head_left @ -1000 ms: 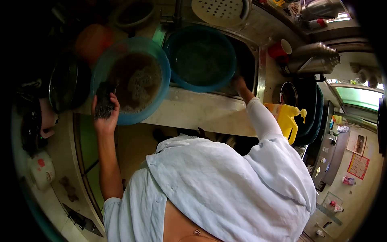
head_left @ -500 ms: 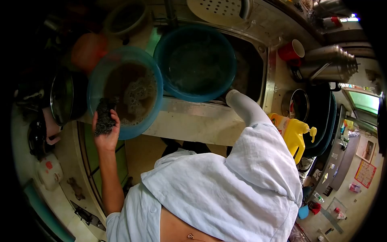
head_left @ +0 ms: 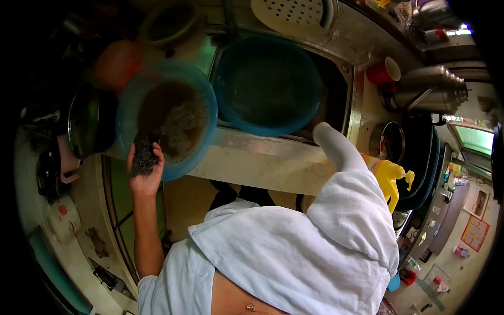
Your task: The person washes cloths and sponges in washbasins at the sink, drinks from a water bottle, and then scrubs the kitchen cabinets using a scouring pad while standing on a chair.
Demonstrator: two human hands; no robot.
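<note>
My left hand (head_left: 146, 176) is closed around a dark steel wool scourer (head_left: 143, 160), at the near left rim of a light blue basin (head_left: 203, 152). Brown, foamy water lies in that basin. To its right, a second blue basin (head_left: 262, 129) with cloudy water sits over the sink (head_left: 342, 100). At this basin's near right rim is my right hand (head_left: 314, 124), mostly dark and hidden past the white sleeve cuff; its fingers do not show.
Right of the sink stand a red mug (head_left: 379, 72), a metal thermos (head_left: 428, 92), a metal pot (head_left: 388, 140) and a yellow pump bottle (head_left: 391, 178). A lidded pan (head_left: 84, 123) is at the left. A perforated white board (head_left: 289, 13) lies behind the sink.
The basin over the sink has shifted to the right, together with my right arm. My left hand keeps hold of the scourer at the left basin and has moved slightly right in view.
</note>
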